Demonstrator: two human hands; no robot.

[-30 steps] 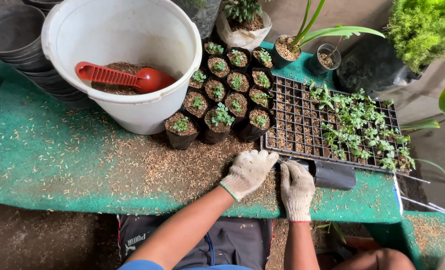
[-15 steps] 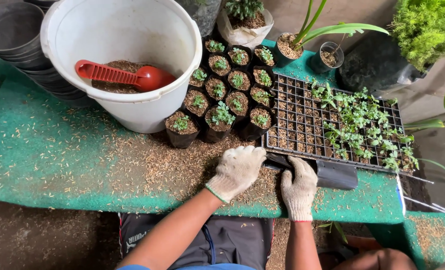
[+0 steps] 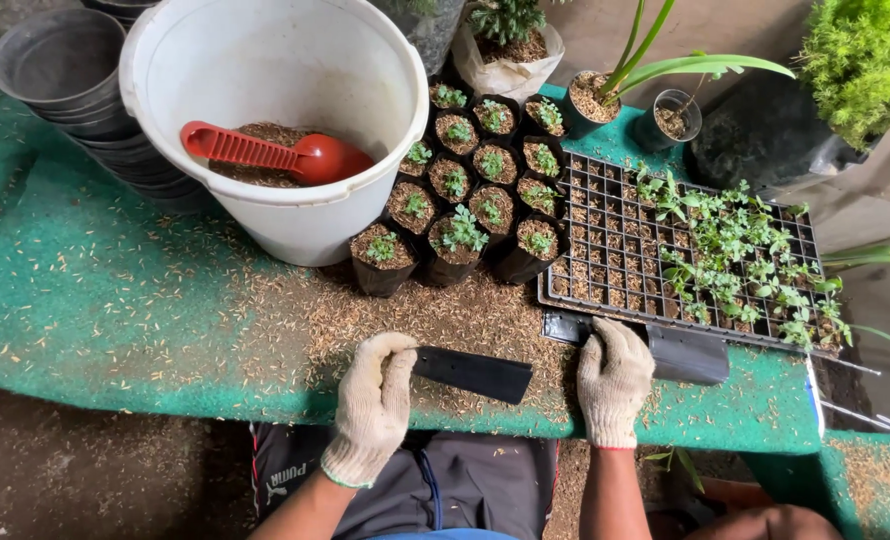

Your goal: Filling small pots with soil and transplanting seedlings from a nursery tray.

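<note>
Two hands: both gloved, working at the near edge of the green surface (image 3: pixel 115 300), which is strewn with husk-like potting mix.
Far left: stack of empty grey pots (image 3: pixel 60 65) at the back left corner.
Bucket: white bucket (image 3: pixel 295 215) just right of the pots, with a red scoop (image 3: pixel 275 153) lying on the mix inside.
Left hand: left hand (image 3: pixel 375 400), fingers curled closed over the left end of a flat black plastic bag (image 3: pixel 475 374) that lies on the spilled mix near the front edge.
Filled bags: cluster of small black grow bags with seedlings (image 3: pixel 465 190), touching the bucket's right side.
Right hand: right hand (image 3: pixel 615 378), grip loose, fingers resting on another folded black bag (image 3: pixel 685 353) by the tray's near edge; whether it pinches anything I cannot tell.
Seedling tray: black cell tray (image 3: pixel 605 260), seedlings only in its right half.
Risk: flat bag sits close to the front edge; a careless pull could likely slide it, or loose mix, off onto the lap.
</note>
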